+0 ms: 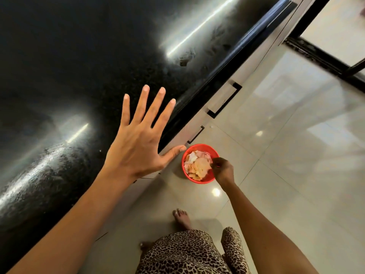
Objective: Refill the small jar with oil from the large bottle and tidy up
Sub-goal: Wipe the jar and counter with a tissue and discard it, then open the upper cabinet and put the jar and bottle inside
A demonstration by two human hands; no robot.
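Neither the small jar nor the large bottle is in view. My left hand (138, 143) is spread flat with straight fingers over the front edge of the black countertop (79, 56) and holds nothing. My right hand (222, 171) reaches down to a red bin (199, 179) on the floor, its fingers bunched over the bin's right rim. The bin holds crumpled pale and pink paper scraps (197, 165). Whether the right fingers pinch one of the scraps is not clear.
The glossy countertop shows smears and a small dark patch (183, 61) near its edge. White cabinet drawers with black handles (225, 99) run below it. The floor is pale tile (286, 145). My bare foot (181, 218) and patterned garment (187, 254) are below.
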